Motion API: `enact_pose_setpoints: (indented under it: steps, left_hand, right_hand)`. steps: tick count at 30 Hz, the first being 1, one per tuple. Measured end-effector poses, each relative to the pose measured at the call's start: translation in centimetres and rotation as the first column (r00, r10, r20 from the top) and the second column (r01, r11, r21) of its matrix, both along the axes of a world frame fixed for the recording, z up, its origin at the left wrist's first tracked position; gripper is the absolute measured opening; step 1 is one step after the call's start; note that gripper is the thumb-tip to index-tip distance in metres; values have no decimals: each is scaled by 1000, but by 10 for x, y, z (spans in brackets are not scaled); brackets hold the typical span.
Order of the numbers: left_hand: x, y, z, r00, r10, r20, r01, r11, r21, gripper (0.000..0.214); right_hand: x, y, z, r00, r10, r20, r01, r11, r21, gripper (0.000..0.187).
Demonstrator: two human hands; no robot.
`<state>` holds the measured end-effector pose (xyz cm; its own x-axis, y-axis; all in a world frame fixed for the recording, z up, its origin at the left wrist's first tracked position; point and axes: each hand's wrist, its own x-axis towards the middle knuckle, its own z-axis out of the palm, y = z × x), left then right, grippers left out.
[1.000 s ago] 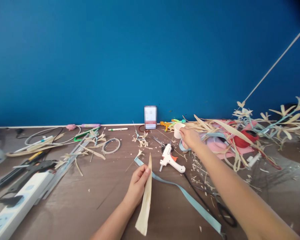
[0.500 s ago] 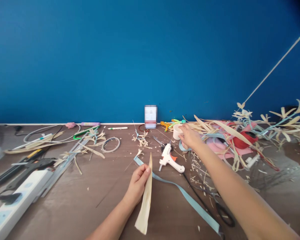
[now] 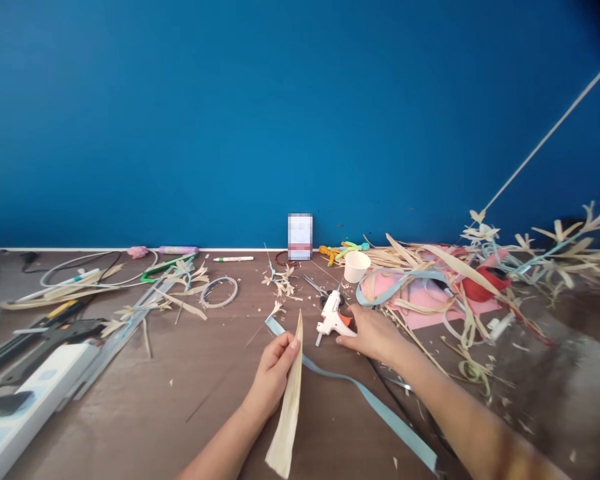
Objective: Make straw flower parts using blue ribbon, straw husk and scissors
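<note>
Tan leaf strip (image 3: 286, 407) pinched, L hand (image 3: 273, 373) | R hand (image 3: 375, 335) touching glue gun (image 3: 331, 315)

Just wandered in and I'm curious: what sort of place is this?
Probably a craft worktable: a white plastic hot-glue gun by the right hand, a pale dried leaf strip held in the left hand, and heaps of straw-coloured cut leaves on the brown table.

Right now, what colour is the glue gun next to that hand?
The glue gun is white with an orange trigger, clearest in the head view.
</note>
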<state>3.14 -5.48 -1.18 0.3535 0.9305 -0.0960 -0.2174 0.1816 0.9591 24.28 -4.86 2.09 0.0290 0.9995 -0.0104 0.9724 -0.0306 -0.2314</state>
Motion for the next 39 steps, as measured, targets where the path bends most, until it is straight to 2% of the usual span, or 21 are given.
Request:
enact_pose_setpoints:
  steps: [3, 5, 10, 13, 15, 16, 18, 25, 31, 39]
  left_hand:
    - [0, 1, -1, 1000, -3, 14, 3, 1000, -3, 31]
    - [0, 1, -3, 1000, -8, 17, 8, 1000, -1, 30]
    - [-1, 1, -6, 1000, -23, -11, 23, 1000, 16, 30]
    - [-1, 0, -6, 999, -27, -27, 28, 999, 25, 30]
    - [0, 0, -6, 999, -34, -24, 35, 999, 25, 30]
    - [0, 0, -6, 999, -37, -21, 38, 999, 23, 30]
    - [0, 0, -5, 999, -40, -18, 41, 999, 21, 30]
    - [0, 1, -5, 998, -39, -45, 41, 998, 43, 31]
    - [0, 2, -6, 998, -28, -50, 31, 998, 48, 31]
    - [0, 2, -9, 998, -42, -37, 44, 999, 30, 30]
  right_hand:
    - [-3, -2, -10, 999, -13, -47, 13, 1000, 7, 35]
    - [-5, -4, -10, 996, -23, -85, 25, 999, 30, 26]
    - [-1, -7, 11, 984, -72, -163, 102, 977, 187, 27]
    - [13, 7, 28, 976, -134, -171, 184, 928, 323, 34]
    - [25, 22, 37, 971, -190, -142, 235, 857, 459, 39]
    - [31, 31, 40, 969, -213, -125, 247, 832, 497, 41]
    - [42, 47, 42, 967, -238, -91, 249, 816, 522, 41]
    - [61, 74, 30, 978, -207, -5, 189, 881, 433, 34]
    - [69, 82, 32, 989, -148, -4, 141, 936, 323, 35]
    - [72, 90, 32, 987, -155, -46, 162, 960, 226, 32]
